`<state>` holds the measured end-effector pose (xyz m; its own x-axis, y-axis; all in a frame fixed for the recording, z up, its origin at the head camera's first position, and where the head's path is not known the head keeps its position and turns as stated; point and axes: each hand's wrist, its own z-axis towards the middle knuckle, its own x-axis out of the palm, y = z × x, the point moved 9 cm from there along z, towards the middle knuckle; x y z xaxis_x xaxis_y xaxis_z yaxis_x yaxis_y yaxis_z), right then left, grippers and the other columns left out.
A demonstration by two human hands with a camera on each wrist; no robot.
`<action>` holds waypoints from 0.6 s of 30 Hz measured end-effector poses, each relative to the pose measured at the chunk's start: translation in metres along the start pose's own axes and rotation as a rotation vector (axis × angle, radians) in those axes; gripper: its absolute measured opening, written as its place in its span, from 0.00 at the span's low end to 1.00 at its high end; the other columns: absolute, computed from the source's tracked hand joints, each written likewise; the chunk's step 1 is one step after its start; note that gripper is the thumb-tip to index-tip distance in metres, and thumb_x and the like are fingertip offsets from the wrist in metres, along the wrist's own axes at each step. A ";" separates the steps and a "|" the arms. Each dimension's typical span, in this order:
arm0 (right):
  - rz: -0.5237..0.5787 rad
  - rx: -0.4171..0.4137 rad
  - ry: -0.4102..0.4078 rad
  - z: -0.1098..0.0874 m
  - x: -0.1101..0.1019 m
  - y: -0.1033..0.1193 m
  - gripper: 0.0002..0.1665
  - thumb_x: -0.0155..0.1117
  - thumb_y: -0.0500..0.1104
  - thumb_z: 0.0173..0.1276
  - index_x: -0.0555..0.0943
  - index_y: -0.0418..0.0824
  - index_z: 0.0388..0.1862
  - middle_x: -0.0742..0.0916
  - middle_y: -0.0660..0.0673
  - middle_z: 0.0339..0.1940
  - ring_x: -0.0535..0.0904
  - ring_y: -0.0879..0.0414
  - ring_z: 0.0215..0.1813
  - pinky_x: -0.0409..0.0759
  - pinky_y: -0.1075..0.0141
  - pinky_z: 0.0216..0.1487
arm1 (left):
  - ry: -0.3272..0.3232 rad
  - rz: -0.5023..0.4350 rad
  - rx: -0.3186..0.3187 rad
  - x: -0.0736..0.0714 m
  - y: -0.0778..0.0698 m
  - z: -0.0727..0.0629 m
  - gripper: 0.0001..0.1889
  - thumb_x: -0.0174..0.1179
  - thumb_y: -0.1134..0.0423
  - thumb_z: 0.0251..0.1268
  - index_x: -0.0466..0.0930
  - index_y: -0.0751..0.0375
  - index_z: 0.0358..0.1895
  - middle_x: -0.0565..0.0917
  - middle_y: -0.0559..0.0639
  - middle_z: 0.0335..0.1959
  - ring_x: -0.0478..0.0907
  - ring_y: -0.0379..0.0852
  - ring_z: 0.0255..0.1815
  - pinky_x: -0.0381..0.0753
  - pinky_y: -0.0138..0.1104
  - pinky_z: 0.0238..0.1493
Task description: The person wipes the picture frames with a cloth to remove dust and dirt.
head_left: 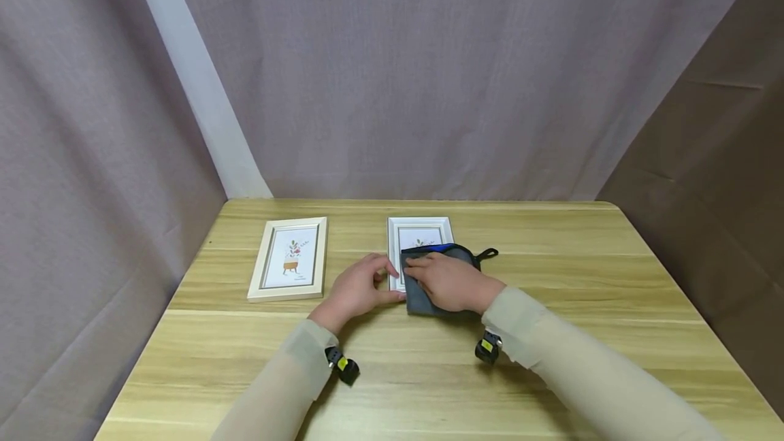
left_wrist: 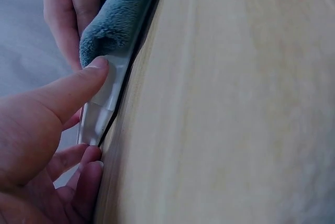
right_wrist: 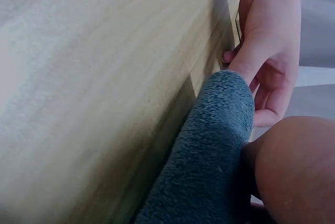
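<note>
A white picture frame (head_left: 395,233) with a plant print lies on the table. My left hand (head_left: 357,289) holds its near-left corner, thumb against the near edge and fingers at the left side; the left wrist view shows thumb (left_wrist: 78,85) and fingertips touching the white rim. Over the frame's right and near part lies a folded grey-blue cloth (head_left: 422,301) with dark trim and a hanging loop. My right hand (head_left: 450,281) rests on the cloth, pressing it down with extended fingers. In the right wrist view the plush cloth (right_wrist: 209,135) hides most of the frame.
A second picture frame (head_left: 257,284), cream-coloured with a potted-plant print, lies to the left of my left hand. The wooden table (head_left: 551,237) has its far edge by a grey-mauve curtain (head_left: 429,87). Camera straps sit on both wrists.
</note>
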<state>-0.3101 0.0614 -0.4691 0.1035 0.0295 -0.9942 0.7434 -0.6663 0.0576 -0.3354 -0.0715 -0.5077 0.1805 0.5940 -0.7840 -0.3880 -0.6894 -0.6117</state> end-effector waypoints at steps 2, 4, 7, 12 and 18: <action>0.000 -0.001 -0.008 0.003 -0.001 -0.001 0.24 0.54 0.37 0.87 0.79 0.30 0.75 0.81 0.33 0.76 0.76 0.37 0.77 0.72 0.45 0.78 | -0.003 -0.002 0.003 0.000 0.000 0.000 0.18 0.81 0.40 0.62 0.84 0.36 0.47 0.83 0.41 0.64 0.80 0.42 0.45 0.80 0.42 0.45; -0.010 -0.005 -0.010 0.006 0.000 -0.003 0.24 0.53 0.37 0.87 0.79 0.29 0.75 0.81 0.32 0.76 0.76 0.37 0.77 0.72 0.46 0.78 | -0.005 -0.004 0.004 0.000 0.001 0.000 0.18 0.81 0.40 0.62 0.84 0.36 0.47 0.83 0.41 0.64 0.80 0.42 0.46 0.81 0.42 0.46; -0.035 -0.005 -0.020 0.011 0.000 -0.006 0.24 0.55 0.37 0.86 0.80 0.29 0.74 0.81 0.32 0.75 0.77 0.38 0.77 0.73 0.47 0.77 | -0.006 -0.003 0.007 -0.001 0.001 0.000 0.18 0.82 0.40 0.62 0.84 0.37 0.47 0.83 0.42 0.64 0.80 0.42 0.46 0.81 0.42 0.47; -0.063 0.036 0.009 0.019 -0.001 -0.014 0.25 0.55 0.38 0.86 0.78 0.30 0.76 0.80 0.33 0.77 0.75 0.40 0.79 0.71 0.48 0.79 | -0.006 -0.008 0.007 -0.001 0.000 0.000 0.19 0.82 0.40 0.61 0.84 0.37 0.47 0.83 0.42 0.62 0.79 0.43 0.45 0.80 0.42 0.46; -0.032 0.114 0.065 0.028 0.001 -0.027 0.27 0.53 0.40 0.88 0.75 0.33 0.80 0.76 0.35 0.81 0.71 0.40 0.82 0.67 0.47 0.81 | -0.006 -0.019 0.006 0.000 0.000 -0.001 0.19 0.83 0.41 0.60 0.84 0.37 0.47 0.83 0.42 0.64 0.80 0.43 0.47 0.80 0.43 0.48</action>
<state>-0.3490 0.0588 -0.4743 0.1260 0.0979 -0.9872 0.6672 -0.7448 0.0114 -0.3347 -0.0721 -0.5078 0.1823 0.6095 -0.7716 -0.3898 -0.6756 -0.6258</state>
